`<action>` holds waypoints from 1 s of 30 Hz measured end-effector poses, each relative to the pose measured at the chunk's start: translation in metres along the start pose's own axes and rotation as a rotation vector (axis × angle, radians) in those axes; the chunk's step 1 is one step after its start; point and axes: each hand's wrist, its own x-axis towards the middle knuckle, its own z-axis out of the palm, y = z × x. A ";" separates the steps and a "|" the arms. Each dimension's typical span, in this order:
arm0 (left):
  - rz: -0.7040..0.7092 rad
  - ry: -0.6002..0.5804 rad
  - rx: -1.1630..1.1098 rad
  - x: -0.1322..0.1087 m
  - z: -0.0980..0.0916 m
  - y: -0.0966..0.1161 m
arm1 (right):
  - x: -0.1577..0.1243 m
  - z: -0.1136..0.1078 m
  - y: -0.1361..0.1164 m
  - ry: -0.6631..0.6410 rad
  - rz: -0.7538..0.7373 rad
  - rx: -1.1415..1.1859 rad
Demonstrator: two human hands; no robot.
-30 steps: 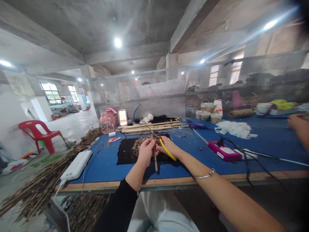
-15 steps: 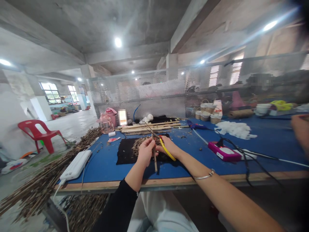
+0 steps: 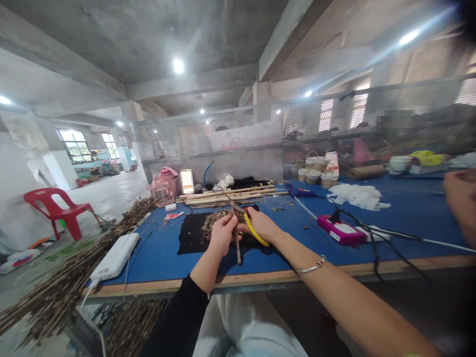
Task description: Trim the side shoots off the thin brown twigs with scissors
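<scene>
My left hand (image 3: pixel 223 232) is closed around a thin brown dried stem (image 3: pixel 238 252), whose lower end points down toward the table's front edge. Yellow-handled scissors (image 3: pixel 256 232) are gripped in my right hand (image 3: pixel 263 224); their blades lie across the upper part of the stem, just beyond my left fingertips. Beneath both hands is a heap of dried brown plant bits (image 3: pixel 208 224) on a black cloth (image 3: pixel 189 237). My fingers partly hide the stem and the heap.
Pale sticks (image 3: pixel 223 200) lie behind the cloth on the blue table (image 3: pixel 286 250). A white power strip (image 3: pixel 116 257) and bundled dried stalks (image 3: pixel 70 277) are at left. To the right are a purple box (image 3: pixel 340 232) with cables, a glue gun (image 3: pixel 300 192) and another person's arm (image 3: pixel 461 201).
The whole view has shifted slightly. My hands keep nearly the same place, with the scissors still at the stem.
</scene>
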 end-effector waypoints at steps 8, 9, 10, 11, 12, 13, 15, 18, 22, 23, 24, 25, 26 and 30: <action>-0.005 0.028 -0.019 0.000 0.000 -0.001 | 0.002 0.004 -0.001 0.015 0.100 -0.115; -0.008 0.035 -0.018 -0.001 0.000 -0.001 | 0.002 0.005 -0.001 0.012 0.108 -0.113; -0.008 0.041 -0.016 -0.001 0.000 -0.001 | 0.002 0.006 -0.001 0.011 0.112 -0.111; -0.005 0.044 -0.013 0.000 0.000 -0.001 | 0.002 0.006 -0.001 0.010 0.114 -0.110; 0.002 0.046 -0.008 0.000 0.000 -0.002 | 0.002 0.007 -0.001 0.012 0.114 -0.109; 0.013 0.048 -0.002 0.001 -0.001 -0.002 | 0.002 0.008 -0.002 0.013 0.113 -0.108; 0.031 0.049 0.012 0.002 -0.001 -0.004 | 0.002 0.008 -0.003 0.017 0.110 -0.103; 0.030 0.053 0.025 0.004 -0.002 -0.005 | 0.002 0.009 -0.004 0.011 0.113 -0.103; 0.022 0.060 0.034 0.000 -0.002 -0.003 | 0.002 0.008 0.000 0.013 0.092 -0.149; 0.012 0.057 0.043 -0.001 -0.002 -0.002 | 0.002 0.007 0.001 0.014 0.072 -0.145; -0.001 0.046 0.052 -0.003 -0.001 0.000 | 0.003 0.006 0.003 0.014 0.046 -0.128; -0.018 0.029 0.060 -0.004 -0.001 0.001 | 0.003 0.005 0.004 0.012 0.017 -0.101; -0.035 0.009 0.065 -0.005 -0.001 0.002 | 0.003 0.004 0.005 0.006 -0.010 -0.071; -0.069 -0.038 0.059 -0.006 -0.003 0.004 | 0.003 0.005 0.007 -0.010 -0.028 -0.035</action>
